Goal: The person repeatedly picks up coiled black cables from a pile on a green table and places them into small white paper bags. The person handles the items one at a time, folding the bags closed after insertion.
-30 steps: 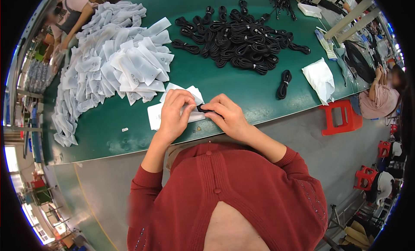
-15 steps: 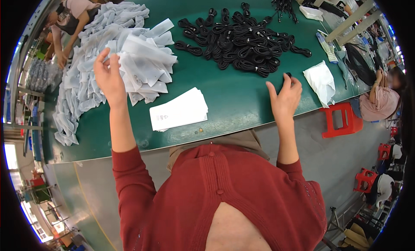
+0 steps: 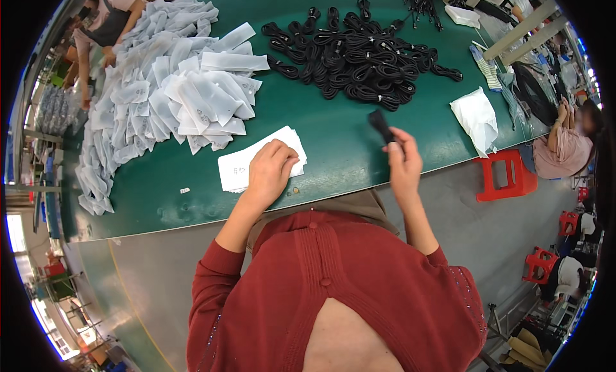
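A small stack of flat white slips lies near the front edge of the green table. My left hand is on the right part of this stack, fingers curled together at its upper edge; their tips press on a slip there. To the right, my right hand pinches a coiled black cable just above the table, blurred by motion. Beyond it spreads a heap of coiled black cables. Left of the stack lies a large pile of whitish translucent bags.
A crumpled white bag lies at the table's right edge, near a red stool. A tiny white tag is on the green tabletop. One person stands at the far left, another sits at right.
My left hand has come from the bag pile, right and nearer, onto the white stack. My right hand has moved left and now visibly holds a cable coil. The small tag has come into view.
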Tool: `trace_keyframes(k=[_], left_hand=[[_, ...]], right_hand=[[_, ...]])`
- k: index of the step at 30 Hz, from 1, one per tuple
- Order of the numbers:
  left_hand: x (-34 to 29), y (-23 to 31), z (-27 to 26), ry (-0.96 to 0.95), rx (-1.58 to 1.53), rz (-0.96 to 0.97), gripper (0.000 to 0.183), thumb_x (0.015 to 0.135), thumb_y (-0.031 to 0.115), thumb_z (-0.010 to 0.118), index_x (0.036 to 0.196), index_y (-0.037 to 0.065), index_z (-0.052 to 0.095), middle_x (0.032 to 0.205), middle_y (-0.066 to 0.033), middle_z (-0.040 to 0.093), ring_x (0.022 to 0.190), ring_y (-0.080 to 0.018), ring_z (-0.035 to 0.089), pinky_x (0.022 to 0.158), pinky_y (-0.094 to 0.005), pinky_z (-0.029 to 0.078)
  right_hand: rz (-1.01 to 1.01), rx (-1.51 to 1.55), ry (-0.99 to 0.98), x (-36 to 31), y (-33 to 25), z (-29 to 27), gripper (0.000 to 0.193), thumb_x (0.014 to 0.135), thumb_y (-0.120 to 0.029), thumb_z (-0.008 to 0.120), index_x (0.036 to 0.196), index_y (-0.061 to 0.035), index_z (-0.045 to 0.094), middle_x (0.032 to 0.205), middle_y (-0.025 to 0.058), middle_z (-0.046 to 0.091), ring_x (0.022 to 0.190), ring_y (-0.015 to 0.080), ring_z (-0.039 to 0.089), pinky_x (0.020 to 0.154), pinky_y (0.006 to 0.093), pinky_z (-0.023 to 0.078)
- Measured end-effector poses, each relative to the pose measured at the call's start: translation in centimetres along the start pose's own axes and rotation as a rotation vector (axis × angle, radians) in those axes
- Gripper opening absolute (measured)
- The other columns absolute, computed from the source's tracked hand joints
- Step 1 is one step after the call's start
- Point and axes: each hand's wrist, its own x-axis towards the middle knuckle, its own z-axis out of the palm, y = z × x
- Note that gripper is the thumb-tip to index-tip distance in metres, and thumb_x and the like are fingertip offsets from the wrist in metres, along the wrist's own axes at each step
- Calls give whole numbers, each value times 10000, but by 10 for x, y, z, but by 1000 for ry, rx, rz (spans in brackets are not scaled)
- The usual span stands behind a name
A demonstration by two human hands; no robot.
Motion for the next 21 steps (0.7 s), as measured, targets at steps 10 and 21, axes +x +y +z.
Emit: trace_keyframes(k=[10, 21], left_hand=[[6, 10, -4, 161, 104, 91, 122, 790, 8, 724, 867, 15, 629, 810, -79, 583, 658, -202, 555, 628, -295, 472], [-1, -4, -2, 173, -514, -411, 65, 858, 2, 687, 889, 3, 629, 807, -35, 590, 657, -111, 501, 620, -259, 440]], right_hand=[[-352, -72, -315, -3, -22, 63, 232, 916, -86, 641, 1135, -10, 653, 913, 123, 642, 777, 238, 617, 694, 313, 481], [-385, -152, -531, 5, -29, 64, 210, 893, -99, 666, 1087, -19, 672, 840, 127, 635, 724, 283, 632, 648, 347, 501]])
